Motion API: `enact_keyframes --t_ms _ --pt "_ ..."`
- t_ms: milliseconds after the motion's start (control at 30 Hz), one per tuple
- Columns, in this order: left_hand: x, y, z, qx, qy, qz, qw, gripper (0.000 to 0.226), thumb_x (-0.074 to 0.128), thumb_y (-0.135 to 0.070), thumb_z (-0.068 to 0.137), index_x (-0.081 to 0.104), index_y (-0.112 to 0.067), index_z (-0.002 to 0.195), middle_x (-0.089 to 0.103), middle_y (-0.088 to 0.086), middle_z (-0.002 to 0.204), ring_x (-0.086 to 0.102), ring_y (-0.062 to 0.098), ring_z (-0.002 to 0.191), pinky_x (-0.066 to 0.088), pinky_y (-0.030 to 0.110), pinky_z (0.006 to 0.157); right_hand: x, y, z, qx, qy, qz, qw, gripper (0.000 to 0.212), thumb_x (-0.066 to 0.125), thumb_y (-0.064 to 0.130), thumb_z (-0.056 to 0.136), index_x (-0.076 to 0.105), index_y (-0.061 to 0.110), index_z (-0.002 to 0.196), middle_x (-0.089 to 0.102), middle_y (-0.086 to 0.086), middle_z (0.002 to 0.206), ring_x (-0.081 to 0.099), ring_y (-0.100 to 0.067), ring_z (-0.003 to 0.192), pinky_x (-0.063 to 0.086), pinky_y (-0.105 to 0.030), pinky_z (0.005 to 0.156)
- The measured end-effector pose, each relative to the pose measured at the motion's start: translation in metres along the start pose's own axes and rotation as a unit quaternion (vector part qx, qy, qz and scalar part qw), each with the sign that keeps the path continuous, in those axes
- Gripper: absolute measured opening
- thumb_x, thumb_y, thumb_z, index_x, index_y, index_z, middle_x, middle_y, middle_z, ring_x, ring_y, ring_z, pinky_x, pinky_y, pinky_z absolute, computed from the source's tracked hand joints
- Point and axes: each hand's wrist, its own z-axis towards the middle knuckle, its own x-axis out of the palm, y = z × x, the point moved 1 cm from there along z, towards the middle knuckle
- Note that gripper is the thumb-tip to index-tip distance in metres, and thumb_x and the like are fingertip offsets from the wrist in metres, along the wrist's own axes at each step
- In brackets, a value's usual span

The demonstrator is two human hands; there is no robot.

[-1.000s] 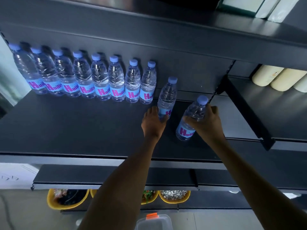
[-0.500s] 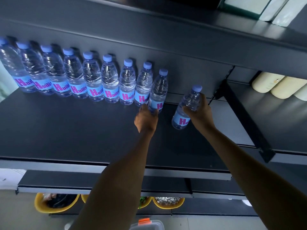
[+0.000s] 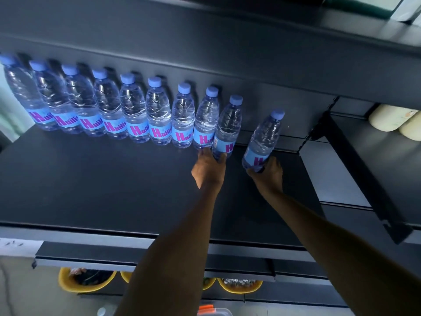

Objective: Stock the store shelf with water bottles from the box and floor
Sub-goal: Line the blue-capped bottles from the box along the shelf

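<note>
— Bottles lining up nicely along the back of the dark shelf, seen from the head camera. Your left hand sits at the base of the ninth bottle, fingers curled around its foot, and that bottle stands touching the end of the row.

— And your right hand?

— Wrapped around the bottom of the tenth bottle, fingers closed on it below the label. It stands apart from the row with a clear gap between, leaning a little toward the back wall.

— So what's the play?

— I'd say slide it left until it touches its neighbour, keeping the base flat on the shelf. You're holding low, so the top may wobble; go steady. Turn the label forward to match the others.

— Left hand's job?

— Brace that ninth bottle so the push doesn't topple the line. Watch the bracket on your right. Yellow bowls below aren't your concern.
</note>
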Motion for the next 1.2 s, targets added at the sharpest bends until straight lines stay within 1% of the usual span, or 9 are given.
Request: enact_keyframes --t_ms 33,100,333,467,667,767,833,933,1200 --pt "0.000 0.000 0.001 -0.006 0.003 0.004 1.000 0.044 0.057 -0.054 0.096 0.056 -0.014 0.114 0.064 0.007 0.115 0.067 0.031 0.100 0.048 0.039 0.080 0.004 0.001 0.000 0.005 -0.013 -0.010 1.000 0.064 0.088 0.028 0.074 0.055 0.003 0.124 0.060 -0.016 0.126 0.054 -0.034 0.121 0.049 -0.050 0.099" --pt "0.001 -0.001 0.003 -0.012 0.010 0.013 1.000 0.044 0.056 -0.055 0.096 0.056 -0.014 0.112 0.067 0.006 0.111 0.068 0.030 0.099 0.049 0.039 0.080 0.009 0.005 0.000 0.012 -0.029 -0.017 0.999 0.064 0.087 0.032 0.075 0.056 0.005 0.124 0.061 -0.014 0.128 0.053 -0.035 0.123 0.046 -0.048 0.100" --pt "0.001 -0.003 0.008 -0.014 0.013 0.032 0.999 0.044 0.052 -0.057 0.098 0.058 -0.015 0.111 0.069 0.006 0.108 0.069 0.031 0.097 0.051 0.041 0.082 0.029 0.016 0.018 0.006 -0.009 -0.014 1.000 0.059 0.081 0.044 0.079 0.059 0.016 0.126 0.060 -0.005 0.135 0.049 -0.030 0.130 0.037 -0.047 0.106" --pt "0.003 -0.003 0.007 -0.008 0.008 0.043 0.999 0.042 0.052 -0.054 0.099 0.058 -0.015 0.113 0.069 0.006 0.108 0.069 0.031 0.097 0.050 0.041 0.080 0.040 0.022 0.026 0.018 -0.021 -0.031 0.999 0.064 0.077 0.047 0.082 0.055 0.018 0.134 0.055 -0.007 0.142 0.046 -0.032 0.134 0.033 -0.049 0.109" --pt "0.004 -0.005 0.008 -0.004 0.013 0.069 0.998 0.044 0.049 -0.053 0.100 0.057 -0.015 0.122 0.066 0.006 0.120 0.068 0.033 0.103 0.049 0.040 0.083 0.046 0.031 0.036 0.038 -0.014 -0.076 0.996 0.074 0.070 0.049 0.087 0.044 0.021 0.150 0.044 -0.012 0.153 0.037 -0.034 0.143 0.025 -0.050 0.117" --pt "0.006 -0.005 0.010 -0.001 0.012 0.077 0.997 0.044 0.048 -0.054 0.101 0.057 -0.016 0.121 0.067 0.004 0.120 0.069 0.031 0.102 0.050 0.040 0.082 0.047 0.034 0.036 0.049 -0.009 -0.106 0.993 0.082 0.069 0.056 0.085 0.040 0.017 0.151 0.041 -0.013 0.154 0.034 -0.035 0.144 0.024 -0.051 0.117" --pt "0.007 -0.006 0.011 0.001 0.013 0.083 0.996 0.044 0.047 -0.054 0.101 0.057 -0.016 0.120 0.067 0.003 0.119 0.069 0.031 0.101 0.049 0.040 0.082 0.048 0.034 0.035 0.059 -0.020 -0.098 0.993 0.087 0.071 0.060 0.081 0.040 0.014 0.148 0.044 -0.012 0.151 0.037 -0.034 0.142 0.026 -0.050 0.115" --pt "0.008 -0.006 0.013 -0.001 0.012 0.091 0.996 0.042 0.046 -0.054 0.102 0.056 -0.017 0.118 0.068 0.002 0.115 0.069 0.030 0.101 0.048 0.038 0.080 0.049 0.032 0.036 0.051 -0.047 -0.068 0.995 0.081 0.074 0.057 0.080 0.043 0.015 0.142 0.050 -0.010 0.146 0.042 -0.033 0.138 0.028 -0.049 0.113" --pt "0.009 -0.007 0.012 0.002 0.013 0.111 0.994 0.042 0.045 -0.054 0.103 0.052 -0.016 0.122 0.067 0.004 0.115 0.069 0.029 0.101 0.047 0.038 0.079 0.049 0.025 0.037 0.036 -0.040 -0.042 0.998 0.068 0.073 0.045 0.086 0.047 0.020 0.143 0.052 -0.007 0.147 0.041 -0.034 0.139 0.027 -0.051 0.114"
